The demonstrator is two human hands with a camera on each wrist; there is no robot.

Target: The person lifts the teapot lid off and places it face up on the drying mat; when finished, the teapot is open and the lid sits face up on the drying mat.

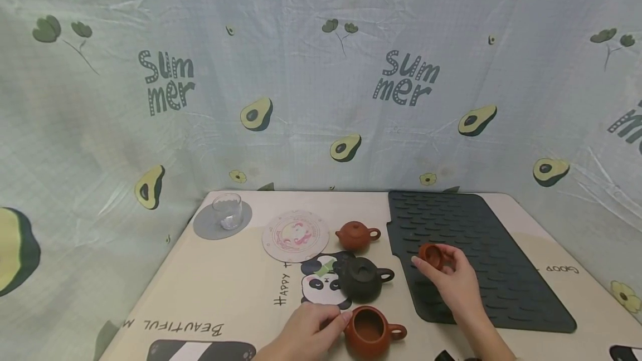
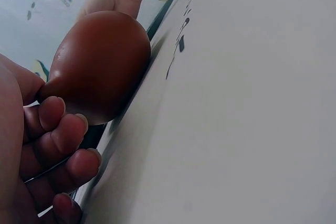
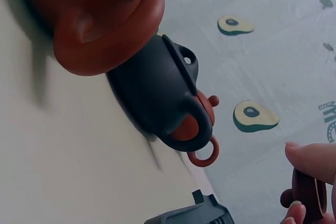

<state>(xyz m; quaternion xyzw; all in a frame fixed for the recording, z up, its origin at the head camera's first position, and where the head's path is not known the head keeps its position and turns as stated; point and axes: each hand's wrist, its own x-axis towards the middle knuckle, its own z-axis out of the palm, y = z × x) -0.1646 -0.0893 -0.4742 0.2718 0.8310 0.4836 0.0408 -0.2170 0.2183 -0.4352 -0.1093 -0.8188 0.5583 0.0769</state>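
A reddish-brown clay teapot [image 1: 368, 332] stands lidless at the table's near side, its open mouth up and its handle to the right. My left hand [image 1: 312, 330] pinches its spout between thumb and fingers, as the left wrist view shows. Over the dark mat, my right hand [image 1: 458, 280] holds a matching teapot lid [image 3: 310, 195] by its edge, tilted with its hollow underside toward the head camera; the small round knob shows in the right wrist view. Just beyond the open teapot sits a black teapot [image 1: 361, 279], and behind that a smaller lidded reddish-brown teapot [image 1: 356, 237].
A ridged dark drying mat [image 1: 501, 272] covers the table's right part. At the back left, a clear glass [image 1: 228, 210] stands on a grey round mat [image 1: 205, 224]. A pink-and-white round mat [image 1: 296, 237] lies near the middle. A printed curtain [image 1: 301, 71] hangs behind.
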